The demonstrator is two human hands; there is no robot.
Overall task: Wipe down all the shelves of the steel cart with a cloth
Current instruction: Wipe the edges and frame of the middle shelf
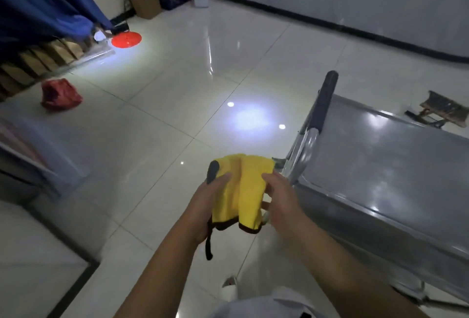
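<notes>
A yellow cloth [239,190] with a dark trim hangs bunched between a person's two hands, low in the middle of the view, above the glossy tiled floor [177,114] and just beside the cart at its three o'clock. The left hand [206,206] curls around the cloth's left side, thumb laid over the front; the right hand [279,198] pinches the right edge, fingers wrapped behind. It looks as if the cloth is being gathered or folded into a pad before wiping. A dark loop dangles from its lower corner and a grey patch shows at the top left.

The steel cart [380,165] fills the three o'clock side, its top shelf bare, dull and streaked with reflections, a dark padded handle [326,99] rising at its near end. The lower shelves are hidden.

Farther off, a red bag [61,94] lies at ten o'clock and a red-orange disc [126,39] at eleven.
</notes>
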